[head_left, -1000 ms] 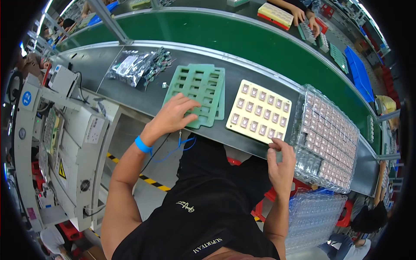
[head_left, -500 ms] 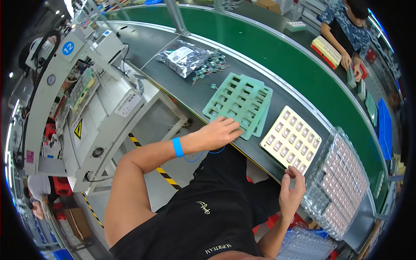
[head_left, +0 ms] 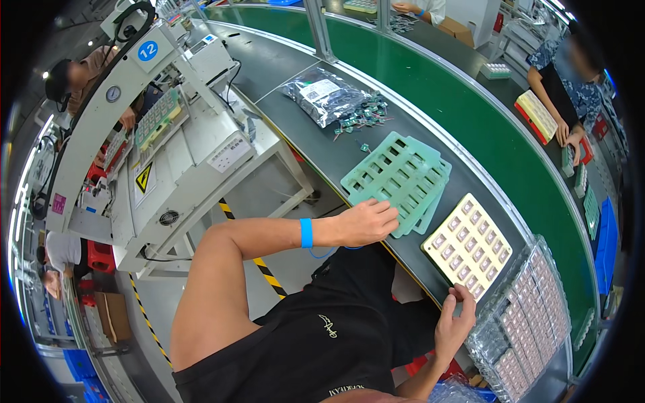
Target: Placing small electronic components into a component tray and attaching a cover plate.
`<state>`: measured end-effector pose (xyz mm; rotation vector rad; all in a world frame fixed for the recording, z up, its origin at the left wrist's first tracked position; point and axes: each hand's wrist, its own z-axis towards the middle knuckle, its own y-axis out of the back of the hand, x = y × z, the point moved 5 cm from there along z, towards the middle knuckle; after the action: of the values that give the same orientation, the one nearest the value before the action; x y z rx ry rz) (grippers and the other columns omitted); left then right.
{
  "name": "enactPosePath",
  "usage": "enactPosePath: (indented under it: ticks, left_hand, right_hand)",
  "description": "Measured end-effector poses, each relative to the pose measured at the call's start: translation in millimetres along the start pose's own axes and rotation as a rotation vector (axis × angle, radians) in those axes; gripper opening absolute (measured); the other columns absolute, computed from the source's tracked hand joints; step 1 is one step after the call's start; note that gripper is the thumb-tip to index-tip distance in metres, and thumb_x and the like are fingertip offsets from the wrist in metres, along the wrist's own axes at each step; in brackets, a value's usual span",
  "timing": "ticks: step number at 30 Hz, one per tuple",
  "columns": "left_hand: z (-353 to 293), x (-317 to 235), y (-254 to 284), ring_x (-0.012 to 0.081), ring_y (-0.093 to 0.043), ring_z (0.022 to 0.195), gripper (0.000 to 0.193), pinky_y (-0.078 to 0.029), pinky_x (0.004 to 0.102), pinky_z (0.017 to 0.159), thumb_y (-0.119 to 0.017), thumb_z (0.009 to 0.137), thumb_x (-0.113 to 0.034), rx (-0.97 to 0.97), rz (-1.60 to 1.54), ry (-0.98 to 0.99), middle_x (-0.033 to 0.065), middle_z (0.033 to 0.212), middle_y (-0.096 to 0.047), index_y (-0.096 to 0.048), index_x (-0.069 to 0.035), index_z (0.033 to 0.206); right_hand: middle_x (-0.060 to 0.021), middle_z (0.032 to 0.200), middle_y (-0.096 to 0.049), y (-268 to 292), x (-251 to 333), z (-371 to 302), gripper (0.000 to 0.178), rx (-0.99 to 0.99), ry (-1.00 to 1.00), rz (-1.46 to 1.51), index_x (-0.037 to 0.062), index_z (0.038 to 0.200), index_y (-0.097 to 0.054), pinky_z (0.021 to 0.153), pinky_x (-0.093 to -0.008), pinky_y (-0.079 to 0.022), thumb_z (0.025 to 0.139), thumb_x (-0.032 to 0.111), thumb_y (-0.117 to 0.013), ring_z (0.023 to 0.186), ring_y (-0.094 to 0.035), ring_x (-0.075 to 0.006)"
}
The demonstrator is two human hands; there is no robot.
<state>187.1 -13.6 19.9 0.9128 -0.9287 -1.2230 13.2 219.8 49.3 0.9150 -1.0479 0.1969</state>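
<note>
My left hand [head_left: 371, 222], a blue band on its wrist, is at the near edge of a green tray [head_left: 403, 176] with rows of rectangular pockets. Its fingers are curled together; anything in them is hidden. Beneath that tray another green one [head_left: 438, 201] sticks out at an angle. To the right lies a cream tray [head_left: 467, 245] with small pinkish-silver parts in its pockets. My right hand [head_left: 455, 321] is at this tray's near corner, fingers bent and thumb apart, holding nothing I can see.
Small wired circuit boards [head_left: 363, 115] spill beside a silver bag [head_left: 321, 96] farther back. Bubble-wrapped trays of parts [head_left: 531, 316] lie at the right. A green conveyor belt [head_left: 430, 107] runs behind the bench. A machine [head_left: 181, 151] stands left; a co-worker [head_left: 571, 87] works across the belt.
The view has shifted, so the bench things appear farther right and lower. My left hand remains by the green tray's near edge, and my right hand by the cream tray's corner.
</note>
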Motion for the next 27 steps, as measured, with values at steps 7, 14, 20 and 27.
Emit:
enactPosePath:
  ticks: [7,14,20,27]
  left_hand:
    - [9.4,0.8,33.7,0.0207,-0.05,0.078,0.022,-0.042,0.0345,0.07,-0.072,0.076,-0.02,-0.162,0.062,-0.009,0.0037,0.083,-0.046,-0.053,-0.011,0.082]
    - [36.1,76.7,91.6,0.0237,-0.054,0.066,0.014,-0.046,0.0368,0.057,-0.067,0.079,-0.007,-0.643,0.129,0.071,0.0067,0.083,-0.058,-0.055,-0.006,0.086]
    - [11.5,163.4,158.0,0.0188,-0.065,0.07,0.018,-0.052,0.032,0.06,-0.057,0.103,-0.019,-0.934,-0.457,0.81,0.01,0.085,-0.067,-0.061,-0.002,0.1]
    - [8.7,148.8,119.8,0.0137,-0.06,0.07,0.018,-0.052,0.0292,0.064,-0.056,0.104,-0.02,-0.901,-1.381,0.872,0.0064,0.092,-0.065,-0.059,-0.002,0.104]
  right_hand:
    - [-0.0151,0.099,-0.068,-3.1,-2.6,-0.8,0.023,0.01,-0.013,0.041,-0.0038,0.114,-0.065,0.088,-0.038,-0.049,0.091,0.001,-0.06,0.092,-0.064,-0.0266]
    - [-0.0165,0.1,-0.067,1.2,3.7,-7.2,0.024,0.004,-0.031,0.041,-0.0044,0.114,-0.065,0.088,-0.0386,-0.049,0.091,0.001,-0.059,0.093,-0.064,-0.0279]
    - [-0.0165,0.101,-0.067,7.4,14.0,-1.8,0.024,0.002,0.023,0.025,-0.0033,0.113,-0.066,0.089,-0.0394,-0.049,0.09,0.001,-0.06,0.095,-0.063,-0.0302]
    - [-0.018,0.103,-0.067,6.0,25.2,2.3,0.023,0.014,0.088,-0.005,-0.003,0.11,-0.066,0.092,-0.0413,-0.048,0.088,0.003,-0.064,0.099,-0.062,-0.0339]
